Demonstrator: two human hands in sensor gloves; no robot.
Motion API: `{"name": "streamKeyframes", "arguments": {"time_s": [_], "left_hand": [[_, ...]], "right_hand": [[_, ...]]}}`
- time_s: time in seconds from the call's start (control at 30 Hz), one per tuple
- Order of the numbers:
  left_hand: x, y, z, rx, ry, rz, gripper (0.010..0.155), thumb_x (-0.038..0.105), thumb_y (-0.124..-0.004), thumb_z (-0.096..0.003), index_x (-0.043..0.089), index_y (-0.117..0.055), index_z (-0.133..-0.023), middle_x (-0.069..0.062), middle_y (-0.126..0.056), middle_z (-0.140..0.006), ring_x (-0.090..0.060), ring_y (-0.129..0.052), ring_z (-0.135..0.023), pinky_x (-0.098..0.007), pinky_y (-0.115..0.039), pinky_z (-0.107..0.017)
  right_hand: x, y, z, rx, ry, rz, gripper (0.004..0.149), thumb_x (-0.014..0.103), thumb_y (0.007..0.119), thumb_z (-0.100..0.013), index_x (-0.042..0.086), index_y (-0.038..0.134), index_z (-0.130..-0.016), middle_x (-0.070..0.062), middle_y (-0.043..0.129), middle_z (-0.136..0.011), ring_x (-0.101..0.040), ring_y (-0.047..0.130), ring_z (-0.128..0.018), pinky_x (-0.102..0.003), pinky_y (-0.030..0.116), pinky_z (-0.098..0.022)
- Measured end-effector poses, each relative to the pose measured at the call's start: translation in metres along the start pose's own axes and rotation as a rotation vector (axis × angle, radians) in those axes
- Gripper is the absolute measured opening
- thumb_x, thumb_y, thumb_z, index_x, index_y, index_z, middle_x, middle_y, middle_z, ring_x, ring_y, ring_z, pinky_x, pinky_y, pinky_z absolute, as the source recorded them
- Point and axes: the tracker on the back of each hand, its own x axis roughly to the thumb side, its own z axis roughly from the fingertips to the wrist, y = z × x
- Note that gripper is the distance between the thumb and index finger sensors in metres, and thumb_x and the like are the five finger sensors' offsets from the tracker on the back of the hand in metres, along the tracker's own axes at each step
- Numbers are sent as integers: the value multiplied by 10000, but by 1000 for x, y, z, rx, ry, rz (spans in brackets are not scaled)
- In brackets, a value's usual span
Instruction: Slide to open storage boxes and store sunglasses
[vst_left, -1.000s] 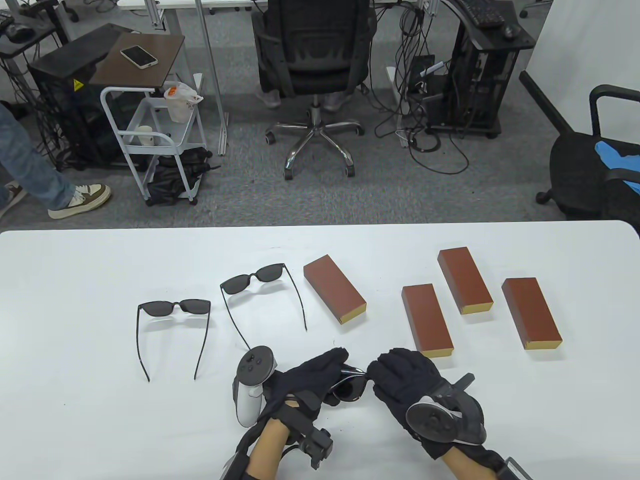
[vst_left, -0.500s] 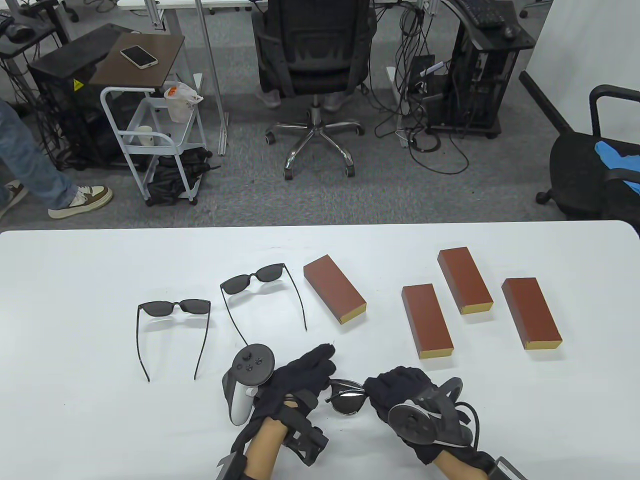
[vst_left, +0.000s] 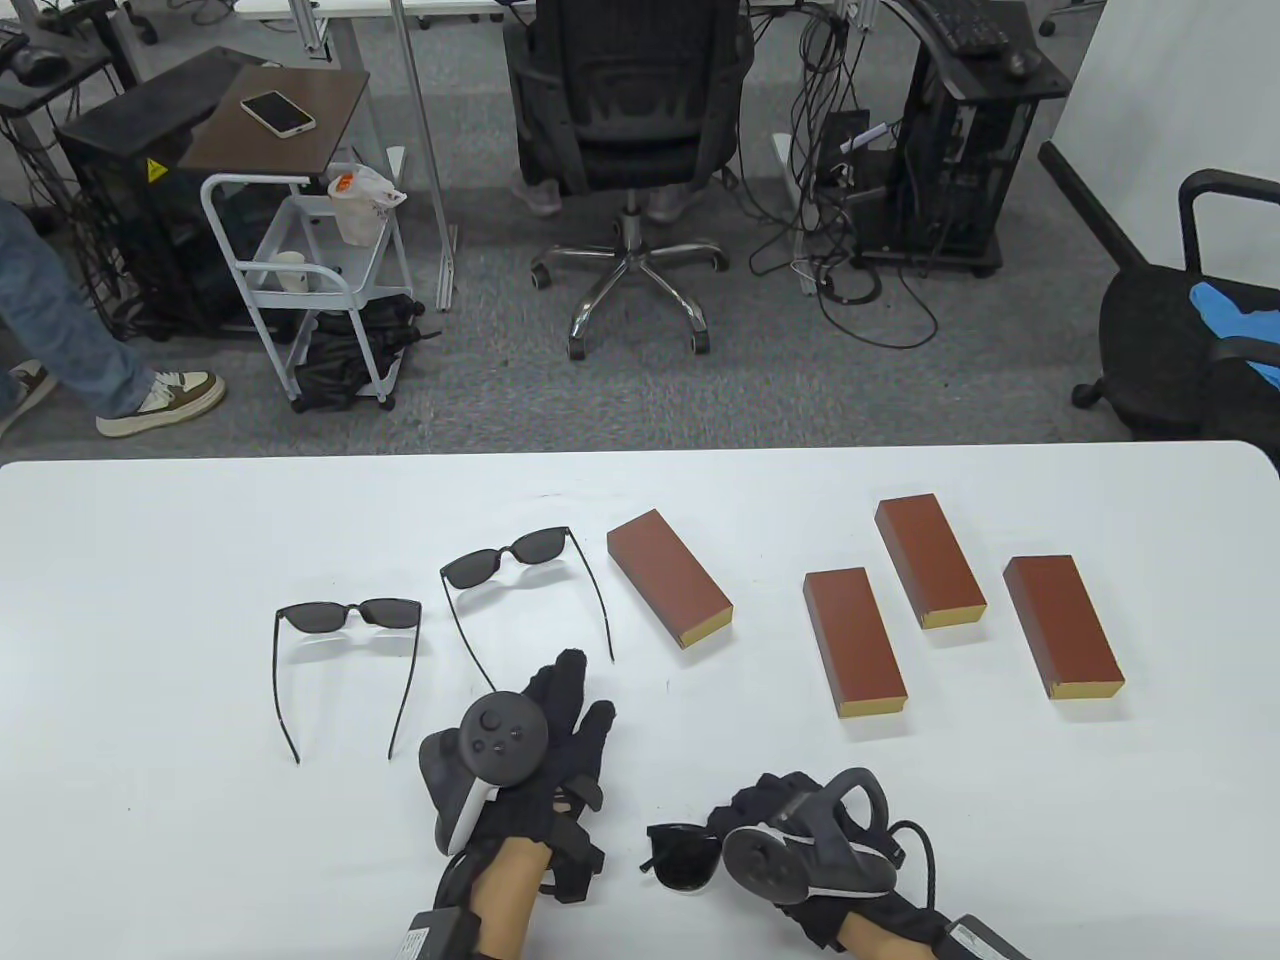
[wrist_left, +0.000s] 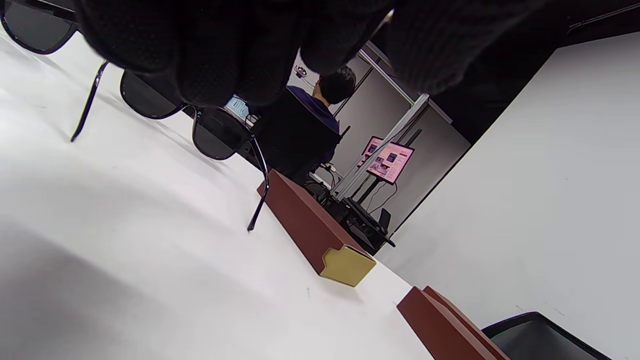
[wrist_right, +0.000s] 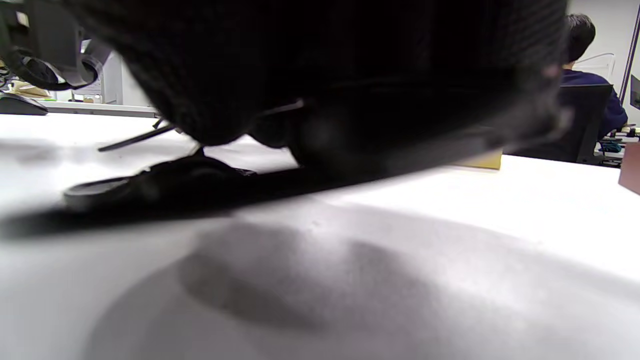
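My right hand (vst_left: 770, 815) grips a folded pair of dark sunglasses (vst_left: 682, 856) low over the white table (vst_left: 200, 820), near its front edge. In the right wrist view the folded sunglasses (wrist_right: 150, 187) lie right at the tabletop under the glove. My left hand (vst_left: 572, 700) is empty, fingers spread, just left of them. Two more pairs lie unfolded: one pair (vst_left: 348, 615) at left, another pair (vst_left: 508, 558) beside it, also in the left wrist view (wrist_left: 215, 132). Several shut brown sliding boxes lie ahead; the nearest box (vst_left: 668, 578) shows its gold end (wrist_left: 347, 265).
Three more brown boxes lie at right: one (vst_left: 853, 640), one (vst_left: 930, 560) and one (vst_left: 1062, 625). An office chair (vst_left: 625, 130), a cart (vst_left: 300, 270) and a person's leg (vst_left: 60, 330) are beyond the table's far edge.
My left hand has let go of the sunglasses and moved left with fingers spread. My right hand has drawn the folded sunglasses back toward the front edge.
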Motion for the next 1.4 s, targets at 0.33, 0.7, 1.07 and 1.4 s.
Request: {"name": "streamKeyframes", "arguments": {"time_s": [0.33, 0.7, 1.07, 1.4], "left_hand": [[-6, 5, -1, 32, 30, -13, 665, 534, -745, -468, 280, -632, -1072, -102, -708, -1089, -398, -756, -955, -622, -663, -642], [0, 9, 1, 79, 12, -66, 682, 576, -740, -458, 279, -652, -1066, -81, -739, -1081, -408, -686, -997, -625, -614, -679], [1, 9, 1, 84, 13, -103, 679, 589, -729, -456, 273, -674, -1054, -80, -715, -1094, -409, -668, -1006, -626, -607, -683], [-2, 10, 0, 85, 22, -114, 682, 610, -709, -450, 269, -691, -1040, -77, -738, -1073, -409, -704, -973, -603, -636, -666]], "right_hand": [[-12, 2, 0, 24, 68, -73, 383, 415, 899, -291, 262, 923, -641, -56, 1012, -595, -284, 996, -542, -469, 844, -435], [-72, -26, -10, -117, 259, -7, 559, 568, 807, -285, 239, 864, -732, -110, 943, -732, -369, 922, -649, -516, 790, -489], [-152, -11, -26, 140, 693, 241, 839, 732, 728, -246, 323, 525, -950, -151, 632, -1001, -427, 753, -827, -528, 729, -572], [-168, 11, -29, 273, 867, 13, 849, 753, 722, -258, 323, 513, -960, -193, 673, -971, -429, 835, -740, -517, 769, -529]]}}
